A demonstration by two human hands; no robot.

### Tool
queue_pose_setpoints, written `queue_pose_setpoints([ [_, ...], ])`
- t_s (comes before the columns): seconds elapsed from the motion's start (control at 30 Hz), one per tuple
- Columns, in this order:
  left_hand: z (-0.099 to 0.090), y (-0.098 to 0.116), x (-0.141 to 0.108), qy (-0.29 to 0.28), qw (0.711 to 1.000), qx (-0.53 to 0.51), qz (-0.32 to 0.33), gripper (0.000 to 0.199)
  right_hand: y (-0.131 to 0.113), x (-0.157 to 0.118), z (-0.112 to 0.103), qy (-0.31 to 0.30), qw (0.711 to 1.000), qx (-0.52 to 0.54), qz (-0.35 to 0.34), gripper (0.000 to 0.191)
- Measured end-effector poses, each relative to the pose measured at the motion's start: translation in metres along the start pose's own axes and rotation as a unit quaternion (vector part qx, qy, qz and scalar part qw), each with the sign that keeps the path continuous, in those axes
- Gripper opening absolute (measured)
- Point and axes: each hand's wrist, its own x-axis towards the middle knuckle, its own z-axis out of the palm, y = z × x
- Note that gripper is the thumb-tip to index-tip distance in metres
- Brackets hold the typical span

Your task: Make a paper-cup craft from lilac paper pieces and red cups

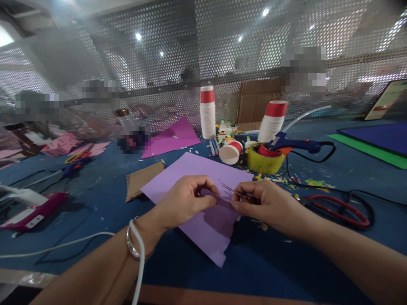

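A large sheet of light purple paper (178, 173) lies on the blue table under both hands, its lower right edge uneven. My left hand (190, 199) pinches a small piece of purple paper (219, 199) above the sheet. My right hand (257, 199) is closed round a thin, pointed metal tool (232, 189), which looks like tweezers, with its tips toward my left hand. The right fingertips are at the right end of the small piece. A piece of corrugated cardboard (143, 180) lies left of the sheet.
Paper cup stacks (207, 114) (271, 120) stand behind, near a tipped cup (230, 152). A blue glue gun (295, 143) rests on yellow tape (265, 160). Red-handled scissors (340, 209) lie right. A magenta device (34, 214), cables and pink paper (62, 144) are left; magenta paper (173, 137) lies behind.
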Motion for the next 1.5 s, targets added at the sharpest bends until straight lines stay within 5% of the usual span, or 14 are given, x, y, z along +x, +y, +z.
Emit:
queue_pose_setpoints([
  [0.2,0.001,0.002,0.000,0.056,0.998,-0.031,-0.014,0.008,0.003,0.002,-0.004,0.067,0.997,0.002,-0.034,0.019],
  [0.47,0.002,0.000,-0.004,-0.076,0.997,0.009,0.007,0.014,0.002,0.001,-0.003,0.079,0.996,0.007,-0.044,0.020],
  [1.1,0.003,0.009,-0.018,-0.156,0.984,0.083,0.008,0.044,-0.002,0.000,-0.002,0.069,0.995,0.015,-0.068,0.017],
  [1.33,0.002,0.008,-0.014,-0.092,0.994,0.044,0.035,0.051,-0.001,0.000,-0.003,0.151,0.982,0.079,-0.079,0.037],
  [1.5,0.002,0.006,-0.010,-0.017,0.998,-0.014,0.056,0.059,0.002,0.000,0.000,0.145,0.978,0.129,-0.073,0.047],
])
